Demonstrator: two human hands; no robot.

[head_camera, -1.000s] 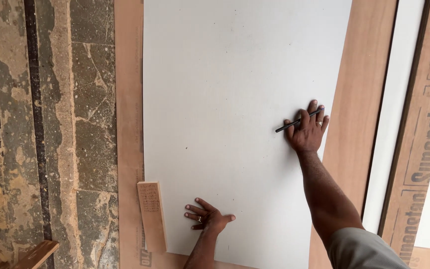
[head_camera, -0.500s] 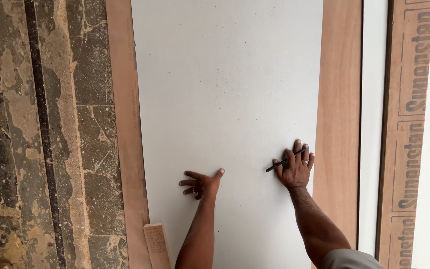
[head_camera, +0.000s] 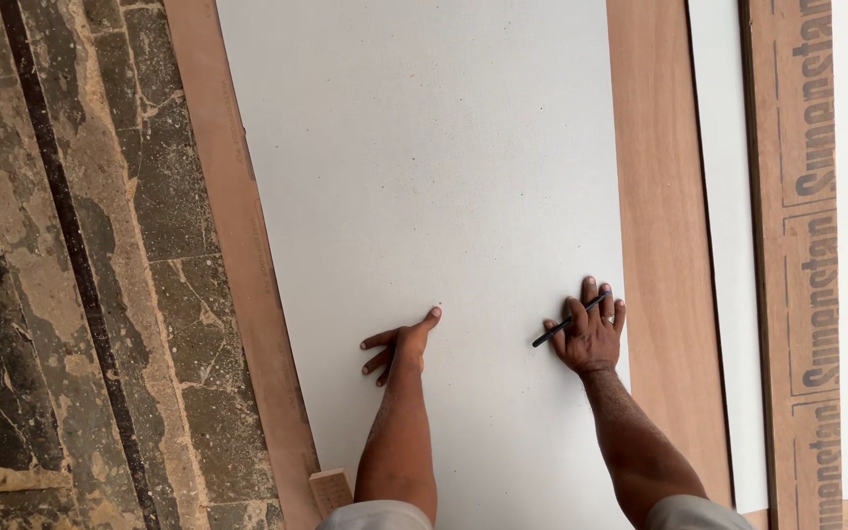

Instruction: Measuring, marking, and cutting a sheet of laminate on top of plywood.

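Now | my left hand (head_camera: 399, 345) flat, fingers spread on white sheet (head_camera: 424, 196), holding nothing | my right hand (head_camera: 591, 334) pinches black pencil (head_camera: 571, 319) near sheet's right edge | risk: sheet may slide on brown board (head_camera: 664, 245) if my palms push sideways.

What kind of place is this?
Probably a carpentry workshop: a big white sheet lies on brown plywood boards over a dusty stone floor, and the right hand holds a pencil.
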